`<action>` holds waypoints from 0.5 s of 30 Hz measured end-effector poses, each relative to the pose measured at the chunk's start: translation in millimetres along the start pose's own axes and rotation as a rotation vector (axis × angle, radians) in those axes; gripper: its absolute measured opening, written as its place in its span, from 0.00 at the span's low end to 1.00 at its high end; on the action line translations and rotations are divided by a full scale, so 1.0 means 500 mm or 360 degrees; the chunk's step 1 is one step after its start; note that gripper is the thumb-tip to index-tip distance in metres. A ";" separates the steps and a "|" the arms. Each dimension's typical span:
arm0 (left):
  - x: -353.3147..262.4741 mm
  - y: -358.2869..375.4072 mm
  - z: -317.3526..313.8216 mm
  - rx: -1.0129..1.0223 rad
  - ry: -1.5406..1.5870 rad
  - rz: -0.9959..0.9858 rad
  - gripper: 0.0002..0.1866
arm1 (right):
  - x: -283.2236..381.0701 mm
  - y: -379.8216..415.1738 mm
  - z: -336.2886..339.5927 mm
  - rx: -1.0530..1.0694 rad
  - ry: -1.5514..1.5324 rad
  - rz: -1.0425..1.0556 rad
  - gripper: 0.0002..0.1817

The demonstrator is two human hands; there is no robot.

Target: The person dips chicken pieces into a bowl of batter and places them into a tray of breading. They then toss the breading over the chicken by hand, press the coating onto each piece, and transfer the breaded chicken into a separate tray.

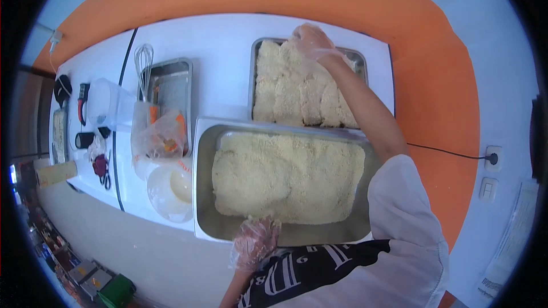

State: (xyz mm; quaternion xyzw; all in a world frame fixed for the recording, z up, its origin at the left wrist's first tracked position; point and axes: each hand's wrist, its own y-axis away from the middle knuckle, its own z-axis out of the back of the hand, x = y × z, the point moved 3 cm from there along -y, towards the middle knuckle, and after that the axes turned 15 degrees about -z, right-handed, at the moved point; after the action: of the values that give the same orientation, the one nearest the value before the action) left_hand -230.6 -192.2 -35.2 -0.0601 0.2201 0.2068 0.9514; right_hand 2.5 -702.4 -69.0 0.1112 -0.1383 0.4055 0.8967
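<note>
A deep steel pan (205,217) in front of me holds a thick layer of pale crumbs (291,177). At its near edge is my left hand (255,242) in a clear plastic glove, crumbs on its fingertips, fingers bent beside the crumb layer; whether it holds anything is hidden. Behind the pan stands a shallower metal tray (252,80) with rows of crumb-coated pieces (302,94). My right hand (313,40), also gloved, reaches over the far edge of that tray with its fingers curled down at the pieces. What lies under those fingers cannot be made out.
Left of the pan are a bowl of pale liquid (173,194), a plastic bag with orange items (165,137), and a metal tray (186,80) with a whisk (144,71). Farther left stand a clear container (108,102) and a black cup (84,140). An orange wall (422,80) borders the table.
</note>
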 end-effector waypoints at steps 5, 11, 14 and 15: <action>0.000 -0.010 0.016 0.0205 0.0032 0.0145 0.20 | -0.012 -0.007 -0.111 0.0000 0.0098 0.0364 0.17; 0.049 -0.024 0.007 -0.0046 0.0352 -0.0263 0.25 | 0.042 0.126 0.010 -0.0274 -0.0125 0.0340 0.18; 0.102 -0.091 0.058 -0.0019 0.0514 -0.0229 0.26 | 0.107 0.335 0.123 0.0291 -0.0880 -0.0214 0.17; 0.123 -0.106 0.061 -0.0014 0.0524 -0.0244 0.26 | 0.114 0.413 0.125 0.0398 -0.0941 -0.0175 0.17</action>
State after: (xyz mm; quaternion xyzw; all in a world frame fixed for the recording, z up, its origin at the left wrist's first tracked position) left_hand -145.9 -211.5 -34.1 -0.1139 0.3668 0.1220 0.9152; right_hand -127.6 -548.5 26.8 0.3408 -0.3356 0.3203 0.8177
